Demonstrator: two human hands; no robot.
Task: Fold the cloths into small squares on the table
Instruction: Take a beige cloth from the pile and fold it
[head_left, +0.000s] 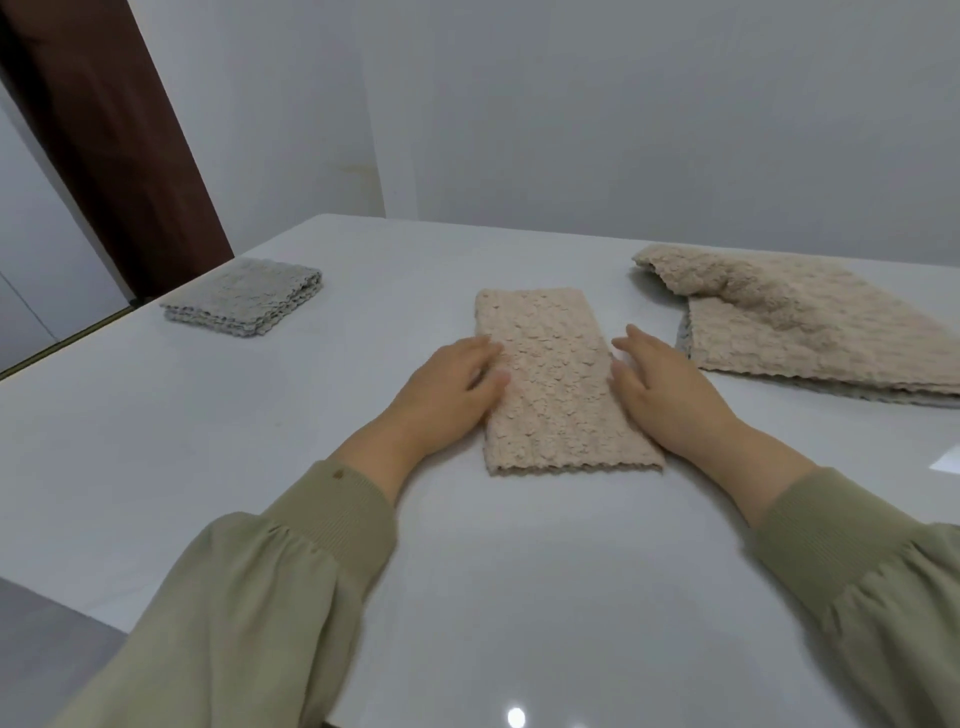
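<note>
A pale beige cloth (556, 379), folded into a long narrow strip, lies flat at the middle of the white counter (260, 441), its length running away from the person. The left hand (452, 395) rests against the strip's left long edge, about halfway along. Its fingers (480, 345) are straight and close together, with the tips and the thumb lying on the fabric and gripping nothing. The right hand (665, 395) mirrors it at the strip's right long edge. Its fingers (631, 338) are stretched out, slightly spread and touching the edge of the strip, and they too hold nothing. Both wrists come out of olive-green sleeves (291, 597) at the near side of the strip.

Left of the strip and farther back, well apart from it, a grey cloth (244, 296) sits folded into a small thick square near the counter's edge. Right of the strip and close to the right hand, a larger beige cloth (810, 322) lies loosely spread, with its far corner flopped over itself. A thin grey edge (883, 397) shows beneath its near side. This is probably another cloth underneath, though too little of it shows to be sure.

Beyond the strip rises a plain pale wall (571, 104). A dark brown upright panel (104, 130) stands behind the grey square.
</note>
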